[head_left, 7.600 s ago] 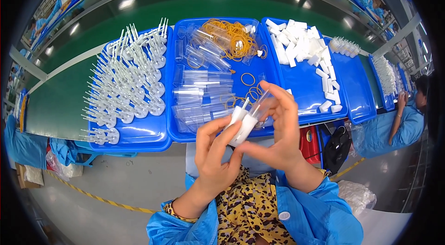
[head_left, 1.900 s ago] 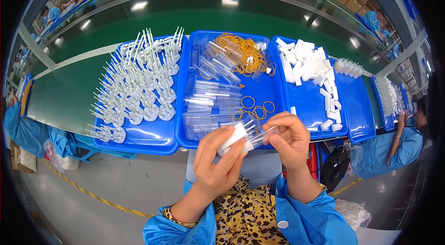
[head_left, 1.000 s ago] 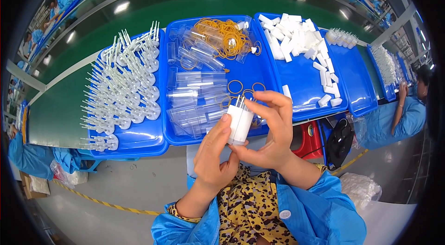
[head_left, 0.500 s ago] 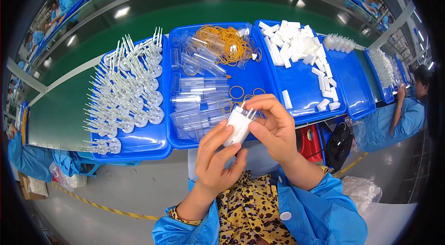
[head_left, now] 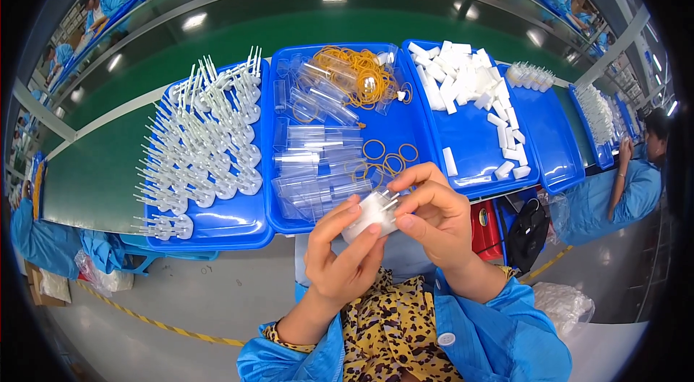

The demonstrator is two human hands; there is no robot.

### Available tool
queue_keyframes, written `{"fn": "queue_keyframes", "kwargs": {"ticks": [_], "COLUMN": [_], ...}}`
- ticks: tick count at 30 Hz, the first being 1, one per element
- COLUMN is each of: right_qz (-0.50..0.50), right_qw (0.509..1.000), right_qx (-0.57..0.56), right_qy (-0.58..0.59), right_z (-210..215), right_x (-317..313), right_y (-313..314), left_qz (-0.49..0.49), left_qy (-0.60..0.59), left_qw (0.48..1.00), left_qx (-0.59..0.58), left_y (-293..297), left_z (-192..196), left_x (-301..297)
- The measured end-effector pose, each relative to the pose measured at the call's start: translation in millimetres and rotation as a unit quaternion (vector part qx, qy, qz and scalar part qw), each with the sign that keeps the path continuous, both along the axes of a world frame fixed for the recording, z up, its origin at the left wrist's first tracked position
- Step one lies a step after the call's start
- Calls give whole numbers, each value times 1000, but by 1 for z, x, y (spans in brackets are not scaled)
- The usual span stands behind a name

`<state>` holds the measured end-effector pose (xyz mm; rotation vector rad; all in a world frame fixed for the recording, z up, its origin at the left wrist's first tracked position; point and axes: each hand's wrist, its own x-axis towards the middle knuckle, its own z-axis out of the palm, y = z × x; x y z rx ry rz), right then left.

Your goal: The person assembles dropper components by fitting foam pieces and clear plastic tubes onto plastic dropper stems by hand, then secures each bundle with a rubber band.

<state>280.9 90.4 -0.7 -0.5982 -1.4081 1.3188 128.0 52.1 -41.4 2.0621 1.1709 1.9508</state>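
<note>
My left hand (head_left: 345, 258) and my right hand (head_left: 431, 212) together hold a small bundle of clear plastic parts with a white block (head_left: 370, 211), just in front of the middle blue tray (head_left: 412, 129). Fingers of both hands wrap the bundle from either side. That tray carries clear plastic tubes (head_left: 318, 165), loose yellow rubber bands (head_left: 383, 158) and a heap of rubber bands (head_left: 358, 78) at the back. The left blue tray (head_left: 224, 219) is filled with white stemmed plastic pieces (head_left: 202, 143). The right blue tray (head_left: 477, 143) holds white foam blocks (head_left: 463, 82).
A green conveyor belt (head_left: 108, 165) runs behind the trays. Further blue trays (head_left: 549, 136) with clear parts lie at the right. A person in a blue coat (head_left: 622, 187) sits at the right. A red container (head_left: 483, 226) and a black bag (head_left: 531, 226) sit under the table edge.
Both hands have kept the bundle throughout, turning it and working around it; it now sits a little lower and closer to my body than a second ago.
</note>
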Motion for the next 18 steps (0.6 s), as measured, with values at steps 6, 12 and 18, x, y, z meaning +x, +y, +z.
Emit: {"fn": "queue_keyframes", "kwargs": {"ticks": [6,12,18], "right_qz": [6,79,-95], "right_qw": [991,967,776], "right_qx": [88,170,361], "right_qy": [-98,-171,-509], "right_z": [6,30,19], "right_x": [3,2,8], "right_y": [2,28,149], "left_qz": [-32,-53,-55], "left_qy": [-73,-108,-111], "left_qw": [996,990,987], "left_qx": [-50,-73,-101], "left_y": [-2,-2,-8], "left_z": [5,12,6], "left_x": [-2,-11,-16]}}
